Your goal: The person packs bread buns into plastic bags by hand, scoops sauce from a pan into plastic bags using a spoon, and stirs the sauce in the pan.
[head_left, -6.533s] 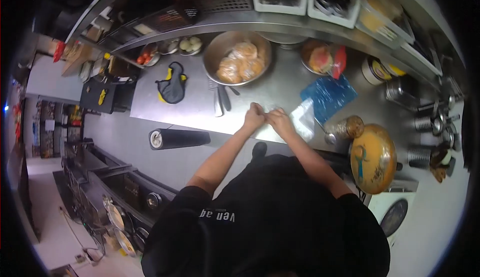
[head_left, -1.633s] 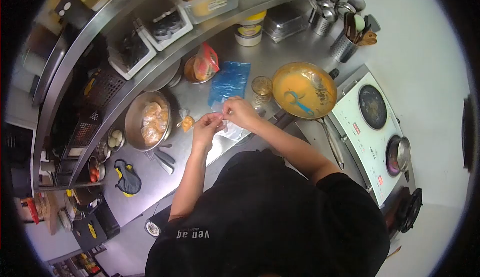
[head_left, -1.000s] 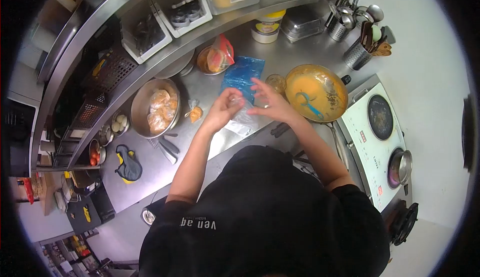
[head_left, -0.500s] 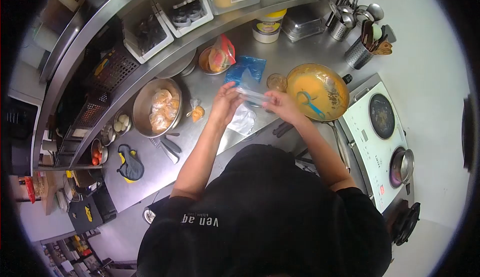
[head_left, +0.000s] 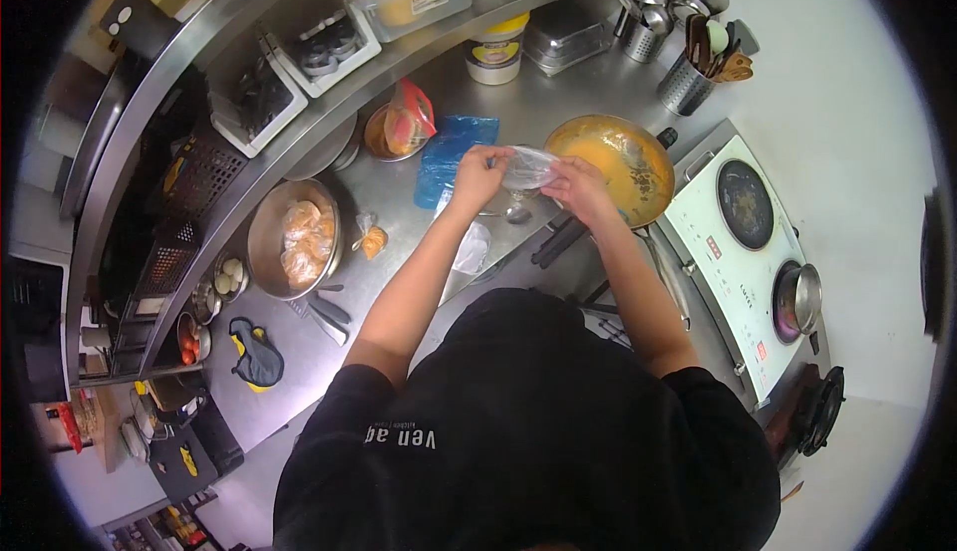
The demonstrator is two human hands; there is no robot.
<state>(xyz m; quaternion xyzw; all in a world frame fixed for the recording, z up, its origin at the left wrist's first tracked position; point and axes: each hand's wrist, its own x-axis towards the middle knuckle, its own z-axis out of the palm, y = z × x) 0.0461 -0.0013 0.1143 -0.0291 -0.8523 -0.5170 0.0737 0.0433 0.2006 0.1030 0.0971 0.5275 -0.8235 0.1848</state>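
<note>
A clear plastic bag [head_left: 529, 167] is stretched between my two hands above the counter. The fingers of my left hand [head_left: 480, 176] pinch its left edge, and my right hand [head_left: 580, 190] grips the other side. Just beyond my right hand is a large pan [head_left: 638, 167] with orange-yellow sauce in it. A flat blue plastic sheet or bag [head_left: 454, 147] lies behind my left hand. Below the held bag a spoon [head_left: 517, 213] rests on the counter, and another thin clear bag [head_left: 472, 249] lies near the front edge.
To the left stands a steel bowl [head_left: 254, 244] of filled bags, with a small tied bag [head_left: 372, 239] beside it. A knife [head_left: 326, 318] and a black-yellow glove [head_left: 257, 354] lie nearer. Right of the pan is a two-plate cooker [head_left: 733, 287]. A steel shelf [head_left: 399, 51] overhangs the back.
Both hands have moved slightly up and right with the clear bag, whose mouth is now spread wider. The bag now overlaps the pan's left side. The camera view has shifted a little.
</note>
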